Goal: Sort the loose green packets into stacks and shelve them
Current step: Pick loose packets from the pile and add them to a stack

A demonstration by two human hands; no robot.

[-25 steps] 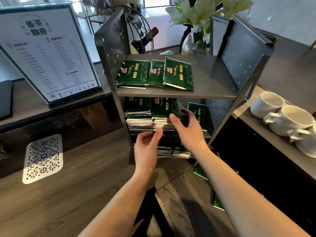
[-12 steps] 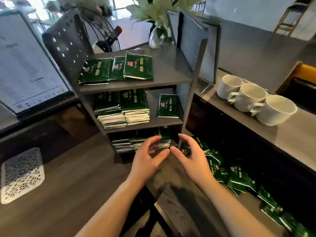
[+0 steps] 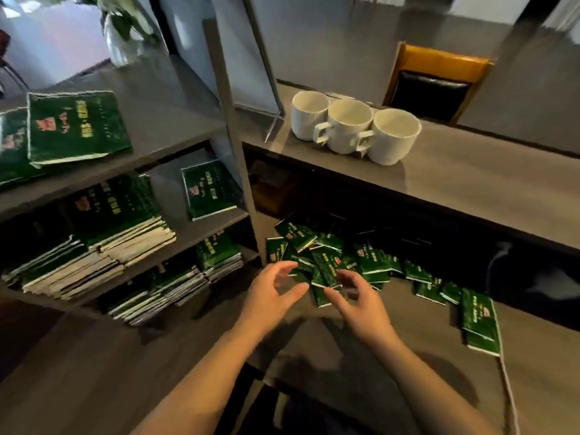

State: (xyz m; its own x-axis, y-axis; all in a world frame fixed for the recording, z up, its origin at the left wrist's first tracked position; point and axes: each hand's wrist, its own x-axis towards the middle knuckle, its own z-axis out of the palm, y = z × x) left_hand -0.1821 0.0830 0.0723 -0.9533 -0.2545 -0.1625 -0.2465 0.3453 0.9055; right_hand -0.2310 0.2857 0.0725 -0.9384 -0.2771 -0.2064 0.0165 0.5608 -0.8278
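Note:
A heap of loose green packets (image 3: 326, 249) lies on the wooden counter, right of the grey shelf unit (image 3: 229, 136). More packets trail off to the right, ending in a larger one (image 3: 478, 321). My left hand (image 3: 273, 293) hovers at the heap's near left edge, fingers loosely curled and holding nothing. My right hand (image 3: 357, 296) hovers just right of it, over the heap's near edge, fingers curved and blurred, gripping nothing that I can see. Stacked packets fill the shelf unit: the top shelf (image 3: 75, 127), the middle stacks (image 3: 122, 221) and the bottom stacks (image 3: 175, 284).
Three white mugs (image 3: 348, 127) stand on a raised ledge (image 3: 470, 183) behind the heap. A single packet (image 3: 208, 193) lies at the right of the middle shelf. A vase of flowers (image 3: 122, 36) sits behind the unit. A wooden chair (image 3: 436, 83) stands beyond the ledge.
My view has swung right from the shelf to the loose heap. Both hands pulled back from the middle shelf and came down to the heap's near edge.

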